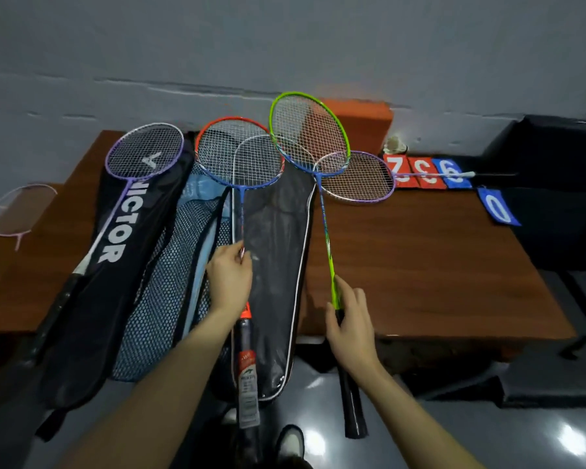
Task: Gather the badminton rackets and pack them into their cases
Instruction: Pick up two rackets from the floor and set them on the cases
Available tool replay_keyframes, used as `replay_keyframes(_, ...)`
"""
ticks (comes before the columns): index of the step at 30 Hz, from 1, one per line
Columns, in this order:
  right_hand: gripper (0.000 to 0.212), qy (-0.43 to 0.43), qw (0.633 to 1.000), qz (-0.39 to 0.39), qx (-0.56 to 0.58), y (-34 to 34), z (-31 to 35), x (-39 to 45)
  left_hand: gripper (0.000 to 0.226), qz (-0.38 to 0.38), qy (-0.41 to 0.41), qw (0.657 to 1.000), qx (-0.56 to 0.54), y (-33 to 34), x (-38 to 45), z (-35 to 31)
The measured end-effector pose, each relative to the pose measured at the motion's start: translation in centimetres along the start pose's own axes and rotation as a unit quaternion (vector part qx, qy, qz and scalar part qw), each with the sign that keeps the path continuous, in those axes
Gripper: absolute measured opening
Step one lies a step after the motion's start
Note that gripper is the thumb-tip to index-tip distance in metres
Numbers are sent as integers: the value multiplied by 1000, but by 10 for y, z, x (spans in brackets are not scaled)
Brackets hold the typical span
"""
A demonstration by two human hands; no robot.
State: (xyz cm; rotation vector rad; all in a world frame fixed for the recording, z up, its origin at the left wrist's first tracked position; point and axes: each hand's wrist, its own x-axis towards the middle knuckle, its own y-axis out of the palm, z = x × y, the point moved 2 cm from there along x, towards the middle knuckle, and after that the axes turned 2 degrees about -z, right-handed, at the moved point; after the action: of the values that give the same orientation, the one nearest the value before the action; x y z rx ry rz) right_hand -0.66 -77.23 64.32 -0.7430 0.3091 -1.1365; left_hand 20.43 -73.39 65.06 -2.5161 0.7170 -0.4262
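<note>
My left hand (230, 278) pinches the shaft of the red-and-blue racket (239, 154), which lies over an open black case with white piping (278, 265). My right hand (349, 319) grips the green racket (308, 130) where its shaft meets the black handle. Its head overlaps a purple racket (359, 177) lying on the brown table (420, 265). Another purple racket (144, 152) rests on a black Victor case (115, 238). A blue mesh case (183, 265) lies between the two black cases.
A pink racket (19, 211) lies at the table's far left. Red and blue number cards (430, 172) and a shuttlecock (394, 145) sit at the back right, near an orange box (362, 123). A black bench (555, 184) stands to the right. A grey wall is behind.
</note>
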Motion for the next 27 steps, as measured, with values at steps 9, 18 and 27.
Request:
replay_keyframes(9, 45, -14, 1000, 20, 3, 27, -11, 32, 44, 200, 5, 979, 45, 69, 38, 40)
replay_keyframes(18, 42, 7, 999, 43, -18, 72, -6, 48, 57, 221, 170, 936, 213, 40, 3, 74)
replay_keyframes(27, 45, 76, 987, 79, -120, 107, -15, 77, 61, 264, 152, 899, 315, 46, 1, 77)
